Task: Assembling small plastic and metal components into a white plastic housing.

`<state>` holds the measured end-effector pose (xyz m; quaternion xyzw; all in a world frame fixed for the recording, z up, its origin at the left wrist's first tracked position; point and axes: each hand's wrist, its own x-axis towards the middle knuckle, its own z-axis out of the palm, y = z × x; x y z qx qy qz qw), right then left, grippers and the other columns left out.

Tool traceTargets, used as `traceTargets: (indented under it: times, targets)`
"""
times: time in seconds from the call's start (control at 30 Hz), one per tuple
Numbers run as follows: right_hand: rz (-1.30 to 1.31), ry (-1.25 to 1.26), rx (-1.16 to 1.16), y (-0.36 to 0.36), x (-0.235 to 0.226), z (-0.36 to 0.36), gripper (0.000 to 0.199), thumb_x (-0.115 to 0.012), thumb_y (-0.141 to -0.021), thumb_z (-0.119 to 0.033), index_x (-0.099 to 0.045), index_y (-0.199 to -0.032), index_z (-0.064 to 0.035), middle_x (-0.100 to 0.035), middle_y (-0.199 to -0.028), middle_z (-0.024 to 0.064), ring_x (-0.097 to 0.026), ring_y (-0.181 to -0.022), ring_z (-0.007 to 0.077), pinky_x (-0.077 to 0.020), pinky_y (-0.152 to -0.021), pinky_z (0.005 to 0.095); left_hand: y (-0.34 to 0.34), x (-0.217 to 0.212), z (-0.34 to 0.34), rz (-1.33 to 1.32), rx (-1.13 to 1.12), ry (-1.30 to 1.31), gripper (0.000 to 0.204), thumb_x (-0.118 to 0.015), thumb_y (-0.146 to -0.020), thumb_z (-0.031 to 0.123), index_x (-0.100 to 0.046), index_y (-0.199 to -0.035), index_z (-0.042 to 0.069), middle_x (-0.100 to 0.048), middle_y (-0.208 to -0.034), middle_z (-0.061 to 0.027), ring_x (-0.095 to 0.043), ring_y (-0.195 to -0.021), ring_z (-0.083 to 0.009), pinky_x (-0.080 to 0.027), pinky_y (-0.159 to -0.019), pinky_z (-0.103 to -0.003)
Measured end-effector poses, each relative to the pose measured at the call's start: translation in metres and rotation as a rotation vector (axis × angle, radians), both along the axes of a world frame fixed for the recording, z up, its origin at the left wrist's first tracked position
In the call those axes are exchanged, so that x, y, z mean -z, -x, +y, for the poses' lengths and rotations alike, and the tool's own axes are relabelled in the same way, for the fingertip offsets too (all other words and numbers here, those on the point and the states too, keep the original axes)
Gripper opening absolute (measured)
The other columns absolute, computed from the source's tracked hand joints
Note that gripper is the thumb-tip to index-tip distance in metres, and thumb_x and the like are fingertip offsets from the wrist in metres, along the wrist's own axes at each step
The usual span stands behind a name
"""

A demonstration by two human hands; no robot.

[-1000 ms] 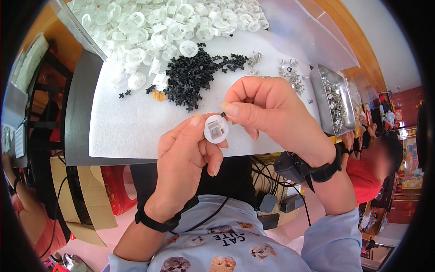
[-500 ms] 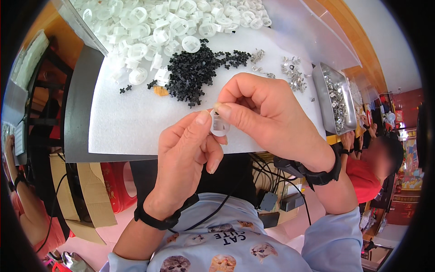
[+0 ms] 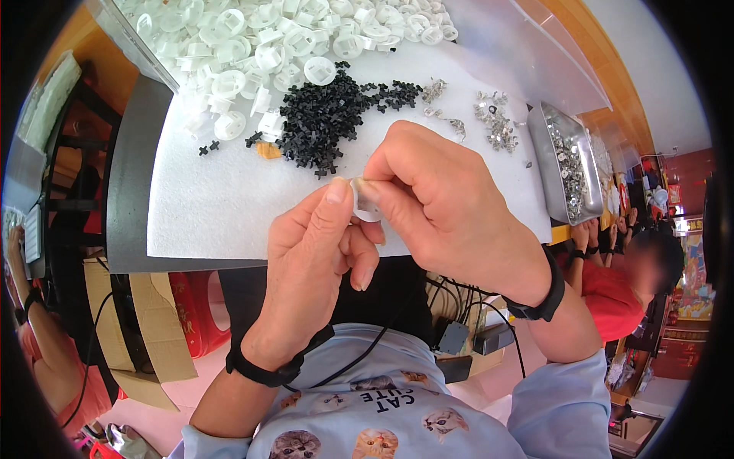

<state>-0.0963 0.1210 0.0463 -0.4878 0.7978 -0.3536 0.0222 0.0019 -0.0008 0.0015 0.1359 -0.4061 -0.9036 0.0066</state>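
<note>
A white foam sheet is spread over the table. At its far end a heap of white plastic caps is piled, with a mound of small black plastic pieces just in front of it. Small metal clips are scattered to the right, beside a metal tray filled with more metal parts. Another person in a red top is seen at the right edge.

A small white cap is held above the near edge of the sheet, between both hands. It is seen nearly edge-on; its facing cannot be determined, since most of it is covered by the fingers.

The left hand is closed, its thumb pressed against the cap. The right hand is curled, pinching the cap between thumb and forefinger.
</note>
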Motion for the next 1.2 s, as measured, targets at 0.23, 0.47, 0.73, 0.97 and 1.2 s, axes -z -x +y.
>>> traceTargets:
  times: [0.23, 0.47, 0.73, 0.97, 1.2]
  targets:
    - [-0.401, 0.067, -0.05, 0.006, 0.002, -0.001, 0.01, -0.059, -0.083, -0.005, -0.049, -0.085, -0.0036, -0.047, -0.069, 0.0049, -0.049, -0.06, 0.0167, -0.0402, -0.053, 0.0281, -0.002, 0.003, 0.0, 0.031, 0.017, 0.042, 0.042, -0.04, -0.1, 0.037, -0.057, -0.094, -0.001, -0.055, -0.07, -0.0056, -0.05, -0.053, -0.0094, -0.038, -0.047, -0.021]
    - [-0.766, 0.001, -0.059, 0.013, 0.001, 0.001, 0.013, -0.06, -0.088, -0.01, -0.05, -0.092, -0.0044, -0.046, -0.071, -0.003, -0.043, -0.063, 0.0044, -0.0378, -0.054, 0.022, -0.005, 0.008, -0.002, 0.069, 0.055, 0.098, 0.044, -0.039, -0.1, 0.037, -0.056, -0.102, -0.003, -0.054, -0.065, -0.0064, -0.05, -0.054, -0.0096, -0.04, -0.05, -0.022]
    - [-0.899, 0.072, -0.006, 0.008, 0.002, 0.004, 0.013, -0.06, -0.089, -0.009, -0.049, -0.089, -0.0028, -0.048, -0.069, -0.0022, -0.052, -0.063, 0.0049, -0.0411, -0.053, 0.0201, -0.003, 0.007, 0.001, 0.097, 0.068, 0.124, 0.043, -0.036, -0.101, 0.033, -0.053, -0.111, -0.005, -0.058, -0.078, -0.0105, -0.051, -0.055, -0.0104, -0.042, -0.05, -0.022]
    - [-0.843, 0.091, 0.131, 0.004, -0.006, 0.014, 0.016, -0.059, -0.091, -0.013, -0.049, -0.083, -0.0023, -0.052, -0.065, -0.0023, -0.055, -0.062, 0.0042, -0.0395, -0.052, 0.0185, -0.003, 0.006, 0.003, 0.136, 0.046, 0.169, 0.041, -0.036, -0.101, 0.03, -0.052, -0.117, -0.004, -0.062, -0.087, -0.0103, -0.054, -0.058, -0.0099, -0.046, -0.052, -0.022]
    - [-0.717, 0.047, 0.117, -0.009, 0.01, 0.025, 0.022, -0.058, -0.092, -0.016, -0.052, -0.077, -0.0012, -0.046, -0.059, -0.003, -0.04, -0.055, 0.0043, -0.0332, -0.047, 0.0229, -0.004, 0.007, 0.005, 0.111, 0.059, 0.16, 0.035, -0.041, -0.1, 0.025, -0.052, -0.117, -0.003, -0.062, -0.081, -0.0091, -0.057, -0.059, -0.0106, -0.047, -0.054, -0.022]
